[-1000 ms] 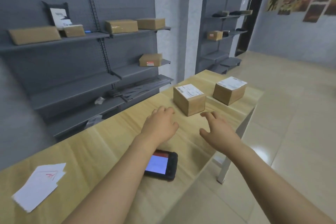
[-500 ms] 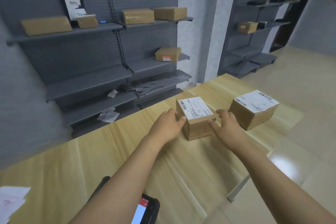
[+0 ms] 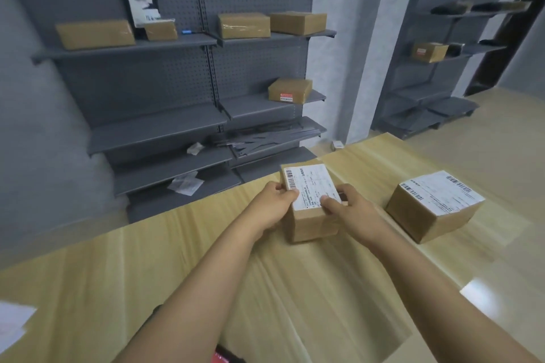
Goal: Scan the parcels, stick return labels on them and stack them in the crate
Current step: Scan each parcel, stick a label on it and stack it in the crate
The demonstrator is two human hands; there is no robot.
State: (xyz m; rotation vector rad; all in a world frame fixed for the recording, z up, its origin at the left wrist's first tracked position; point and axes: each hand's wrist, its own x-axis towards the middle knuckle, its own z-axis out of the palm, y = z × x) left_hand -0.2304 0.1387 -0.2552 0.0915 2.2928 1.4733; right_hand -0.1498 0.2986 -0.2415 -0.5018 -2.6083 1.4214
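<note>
Two barcoded parcels [image 3: 312,215] [image 3: 433,209], text unreadable

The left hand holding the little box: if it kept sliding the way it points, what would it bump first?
Probably the small brown cardboard parcel itself: the left hand already grips its side. Beyond lies bare wooden table, though depth is unclear.

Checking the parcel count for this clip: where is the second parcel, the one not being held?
In the head view the free parcel sits on the table at right, near its far edge, just right of the held parcel and untouched.
</note>
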